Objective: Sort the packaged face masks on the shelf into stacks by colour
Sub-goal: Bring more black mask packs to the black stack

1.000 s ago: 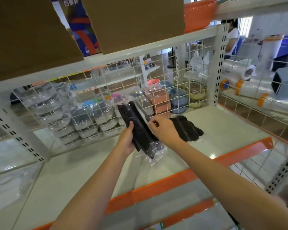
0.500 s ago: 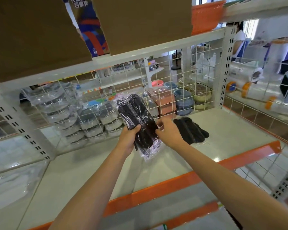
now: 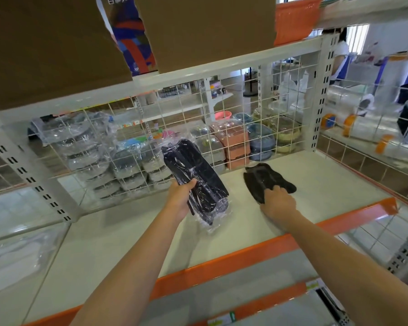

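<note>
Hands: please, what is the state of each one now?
Left hand: closed around the wrapped black masks, held above the shelf.
Right hand: gripping the black pile lying on the shelf.

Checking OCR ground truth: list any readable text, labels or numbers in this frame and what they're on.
Nothing reads cleanly.
Blue and red box on the top shelf: white characters at its top edge, cut off by the frame, unreadable.
Green and white tag on the lower shelf edge: too blurred.
Black mask packs held by the left hand: no visible print.

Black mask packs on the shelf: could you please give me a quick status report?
Left hand grips wrapped black mask packs, lifted. Right hand grips the black mask pile lying on the shelf. Nothing in the way.
</note>
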Action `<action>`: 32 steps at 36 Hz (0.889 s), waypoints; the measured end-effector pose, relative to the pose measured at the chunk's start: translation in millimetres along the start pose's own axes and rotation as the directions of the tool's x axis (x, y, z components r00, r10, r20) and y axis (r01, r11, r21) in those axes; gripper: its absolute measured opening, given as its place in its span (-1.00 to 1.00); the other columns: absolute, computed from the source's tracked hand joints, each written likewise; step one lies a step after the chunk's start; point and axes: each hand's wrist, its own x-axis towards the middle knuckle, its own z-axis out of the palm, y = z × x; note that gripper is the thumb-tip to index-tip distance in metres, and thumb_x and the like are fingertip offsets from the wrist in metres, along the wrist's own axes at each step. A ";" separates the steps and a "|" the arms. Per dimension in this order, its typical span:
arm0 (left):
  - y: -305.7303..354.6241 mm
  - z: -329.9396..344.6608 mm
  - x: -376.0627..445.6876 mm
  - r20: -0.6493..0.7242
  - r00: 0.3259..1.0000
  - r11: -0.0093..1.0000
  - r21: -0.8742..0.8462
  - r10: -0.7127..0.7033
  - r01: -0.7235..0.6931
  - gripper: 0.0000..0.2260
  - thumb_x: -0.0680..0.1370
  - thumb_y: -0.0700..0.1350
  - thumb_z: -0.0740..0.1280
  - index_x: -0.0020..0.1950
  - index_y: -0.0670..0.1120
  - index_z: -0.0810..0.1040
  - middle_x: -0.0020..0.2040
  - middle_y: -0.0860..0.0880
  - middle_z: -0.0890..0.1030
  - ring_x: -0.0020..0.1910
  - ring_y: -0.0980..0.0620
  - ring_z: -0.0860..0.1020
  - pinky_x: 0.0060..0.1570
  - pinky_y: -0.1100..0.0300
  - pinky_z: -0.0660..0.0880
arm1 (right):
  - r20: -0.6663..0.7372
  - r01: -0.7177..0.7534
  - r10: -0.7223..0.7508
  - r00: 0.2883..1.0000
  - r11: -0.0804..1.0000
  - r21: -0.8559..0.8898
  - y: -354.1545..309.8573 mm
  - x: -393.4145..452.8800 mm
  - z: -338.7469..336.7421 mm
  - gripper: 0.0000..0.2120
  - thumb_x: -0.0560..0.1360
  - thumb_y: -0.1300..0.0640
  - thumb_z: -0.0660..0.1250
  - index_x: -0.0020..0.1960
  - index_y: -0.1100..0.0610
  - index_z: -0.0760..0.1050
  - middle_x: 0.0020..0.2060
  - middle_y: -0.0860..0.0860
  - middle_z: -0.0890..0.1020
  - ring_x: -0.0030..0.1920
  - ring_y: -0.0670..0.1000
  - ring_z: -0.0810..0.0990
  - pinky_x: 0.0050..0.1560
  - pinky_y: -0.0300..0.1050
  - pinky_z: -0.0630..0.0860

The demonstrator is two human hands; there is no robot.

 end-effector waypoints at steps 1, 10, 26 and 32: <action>-0.2 1.1 0.0 0.004 1.000 1.000 0.007 -0.012 0.012 -0.77 0.56 -0.31 0.26 0.22 -0.20 0.46 0.14 -0.16 0.58 0.15 -0.14 0.55 0.22 -0.08 0.44 | 0.017 0.002 -0.003 1.000 1.000 0.011 -2.9 -0.8 -2.4 -0.68 0.57 0.07 0.18 0.27 0.17 0.38 0.21 0.13 0.42 0.23 0.14 0.42 0.15 -0.02 0.42; 0.1 7.7 -1.0 0.030 0.997 0.997 -0.004 -0.073 0.074 -0.81 0.64 -0.18 0.15 0.20 -0.17 0.46 0.22 -0.18 0.55 0.11 -0.11 0.54 0.15 -0.02 0.45 | -0.130 0.087 -0.006 0.992 0.777 0.623 -41.7 -8.0 -30.4 -0.89 0.55 0.13 0.24 -0.10 0.15 0.36 -0.22 0.04 0.52 -0.16 0.08 0.52 -0.19 -0.14 0.38; 9.9 10.0 -5.8 0.139 0.986 0.996 -0.036 0.088 -0.084 -0.85 0.54 -0.40 0.25 -0.07 -0.20 0.54 -0.16 -0.13 0.62 -0.17 -0.05 0.59 -0.23 0.16 0.58 | -0.418 0.619 -0.460 0.783 0.649 0.444 -92.8 -24.3 -37.1 -0.76 0.56 0.09 0.23 0.14 0.14 0.58 0.15 -0.01 0.48 0.10 -0.03 0.48 0.12 -0.11 0.46; 8.3 7.7 -0.5 0.042 0.999 0.998 -0.059 0.033 -0.031 -0.79 0.54 -0.44 0.21 -0.12 -0.15 0.49 -0.13 -0.09 0.59 -0.10 -0.05 0.54 0.07 0.00 0.47 | -0.240 0.421 -0.348 0.907 0.791 0.444 -61.7 -2.3 -19.6 -0.68 0.57 0.11 0.21 0.31 0.14 0.43 0.26 0.02 0.42 0.24 0.04 0.43 0.21 -0.15 0.36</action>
